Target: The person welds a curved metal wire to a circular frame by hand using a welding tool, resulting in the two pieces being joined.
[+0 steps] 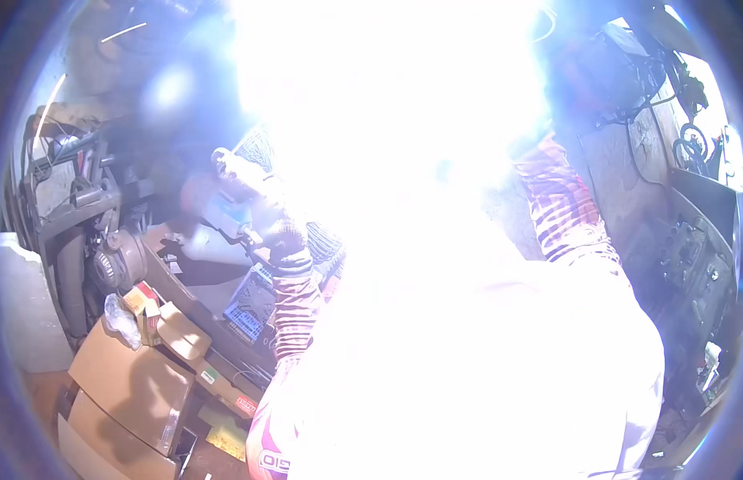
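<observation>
A blinding white glare point(395, 96) fills the upper middle and spreads down over the centre. My left hand point(263, 188), in a pale knitted glove, is at the left rim of this glare. Its fingers are too washed out to show whether they grip anything. Just below that hand is a blurred bluish object point(227, 212) of a kind I cannot make out. My right forearm point(559, 200), in a striped, wrinkled sleeve, reaches up into the light. The brightness swallows my right hand and whatever is around it.
Cardboard boxes point(131, 376) stand at the lower left, with small cartons point(147, 308) and a clear plastic bag point(122, 322) on top. Behind them is a dark metal machine point(75, 196). Cables point(635, 148) hang at the upper right, above a dark, cluttered panel point(695, 264).
</observation>
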Demonstrator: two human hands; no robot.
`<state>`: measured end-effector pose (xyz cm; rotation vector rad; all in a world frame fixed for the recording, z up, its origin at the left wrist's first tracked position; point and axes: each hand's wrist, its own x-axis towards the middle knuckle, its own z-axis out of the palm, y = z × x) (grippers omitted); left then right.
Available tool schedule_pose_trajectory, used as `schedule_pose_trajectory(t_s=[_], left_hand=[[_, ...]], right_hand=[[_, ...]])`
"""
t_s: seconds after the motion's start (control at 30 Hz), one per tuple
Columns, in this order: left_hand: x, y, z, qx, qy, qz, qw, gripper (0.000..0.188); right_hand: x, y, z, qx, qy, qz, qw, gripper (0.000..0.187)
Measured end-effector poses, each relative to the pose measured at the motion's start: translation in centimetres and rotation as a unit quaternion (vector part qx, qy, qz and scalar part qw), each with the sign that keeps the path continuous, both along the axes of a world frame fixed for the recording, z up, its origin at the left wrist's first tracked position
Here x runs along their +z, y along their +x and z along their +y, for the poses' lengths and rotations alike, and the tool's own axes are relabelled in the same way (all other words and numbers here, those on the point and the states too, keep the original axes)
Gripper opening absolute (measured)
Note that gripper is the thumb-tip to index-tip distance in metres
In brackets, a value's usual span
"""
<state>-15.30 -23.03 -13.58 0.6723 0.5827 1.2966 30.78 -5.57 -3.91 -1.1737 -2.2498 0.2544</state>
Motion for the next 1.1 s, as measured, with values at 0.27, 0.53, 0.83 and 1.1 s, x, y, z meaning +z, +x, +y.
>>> schedule_pose_trajectory(t_s=[0.27,0.53,0.83,1.1], left_hand=[[8.8,7.6,0.6,0.258,0.101,0.623,0.731,0.032],[11.8,10.9,0.7,0.344,-0.133,0.343,0.864,0.029],[13.4,12.3,0.9,0.358,-0.152,0.321,0.863,0.025],[10.5,9.5,1.0,0.342,-0.101,0.343,0.869,0.013]], right_hand=[[3.6,-0.5,-1.2,-0.065,-0.031,-0.021,0.997,0.023],[8.2,-1.8,-2.7,-0.104,-0.069,-0.061,0.990,0.024],[9.0,-1.5,-7.1,-0.136,-0.065,-0.069,0.986,0.024],[12.5,-5.6,-7.4,-0.193,-0.139,-0.184,0.954,0.024]])
